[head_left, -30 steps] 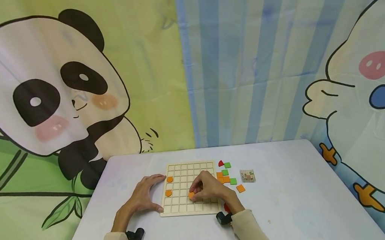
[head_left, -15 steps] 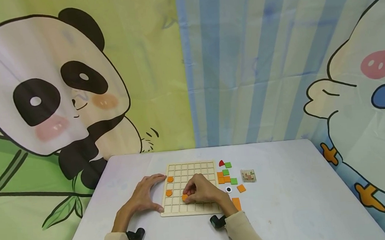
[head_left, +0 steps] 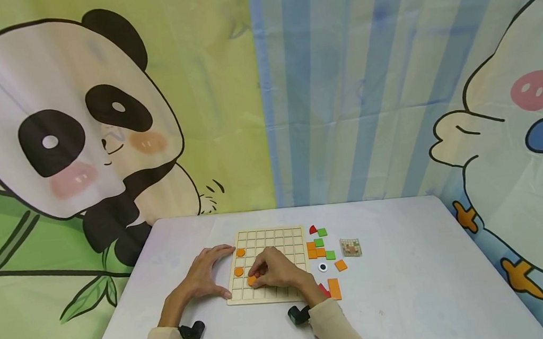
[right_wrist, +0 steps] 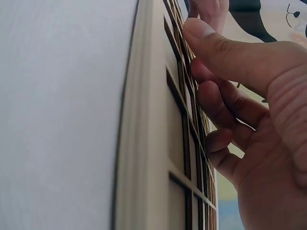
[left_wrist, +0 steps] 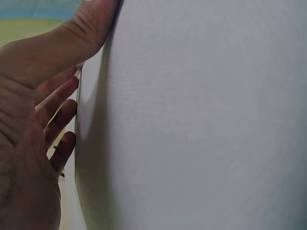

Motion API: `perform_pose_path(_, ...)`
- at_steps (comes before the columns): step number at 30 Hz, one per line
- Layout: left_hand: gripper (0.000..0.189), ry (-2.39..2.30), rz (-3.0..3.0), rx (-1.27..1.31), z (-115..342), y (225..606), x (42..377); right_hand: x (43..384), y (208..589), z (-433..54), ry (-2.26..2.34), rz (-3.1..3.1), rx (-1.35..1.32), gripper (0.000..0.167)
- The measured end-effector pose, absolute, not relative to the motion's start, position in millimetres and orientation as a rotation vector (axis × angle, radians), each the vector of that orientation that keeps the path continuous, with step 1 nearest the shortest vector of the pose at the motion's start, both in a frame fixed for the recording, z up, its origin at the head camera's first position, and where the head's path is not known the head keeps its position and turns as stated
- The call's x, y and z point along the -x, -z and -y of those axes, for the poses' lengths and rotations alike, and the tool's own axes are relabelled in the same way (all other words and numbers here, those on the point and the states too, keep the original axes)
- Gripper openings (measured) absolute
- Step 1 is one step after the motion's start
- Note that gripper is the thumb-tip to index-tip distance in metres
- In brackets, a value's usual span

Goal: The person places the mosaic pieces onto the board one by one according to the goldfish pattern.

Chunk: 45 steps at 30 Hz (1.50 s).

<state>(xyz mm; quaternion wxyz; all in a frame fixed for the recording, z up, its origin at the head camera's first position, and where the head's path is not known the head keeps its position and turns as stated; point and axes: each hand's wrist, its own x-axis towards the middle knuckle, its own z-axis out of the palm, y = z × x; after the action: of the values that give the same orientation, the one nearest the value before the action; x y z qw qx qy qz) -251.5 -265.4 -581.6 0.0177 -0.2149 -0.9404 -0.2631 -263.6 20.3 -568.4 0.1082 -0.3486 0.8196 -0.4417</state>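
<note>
A square wooden grid board (head_left: 277, 238) lies on the white table. My left hand (head_left: 203, 274) spreads along its left side, with thumb and fingertips at the rim. In the left wrist view, that hand's thumb and fingers reach along the tabletop. Over the lower left part of the grid, my right hand (head_left: 275, 267) pinches an orange disc (head_left: 251, 281) between thumb and fingers. Two more orange discs, an upper one (head_left: 241, 252) and a lower one (head_left: 238, 271), sit in cells near the left edge. The right wrist view shows the right hand's fingers (right_wrist: 211, 96) low over the grid; the disc is hidden there.
Right of the board lie orange square tiles (head_left: 321, 252), several green tiles (head_left: 330, 255), a red wedge (head_left: 313, 229) and a white ring with a black centre (head_left: 323, 267). Lower are an orange rectangle (head_left: 334, 288) and a red piece (head_left: 324, 290). A small patterned card (head_left: 351, 247) lies farther right.
My right hand has moved left across the board with the orange disc, uncovering the white ring, orange rectangle and red piece. The left hand has stayed at the board's edge.
</note>
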Motion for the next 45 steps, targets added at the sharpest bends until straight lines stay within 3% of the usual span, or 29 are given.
perform_pose_path(45,0.126,0.855,2.881,0.706,266.9,581.3,251.9,261.9,561.3,-12.0,1.228,-2.428,1.056,0.012)
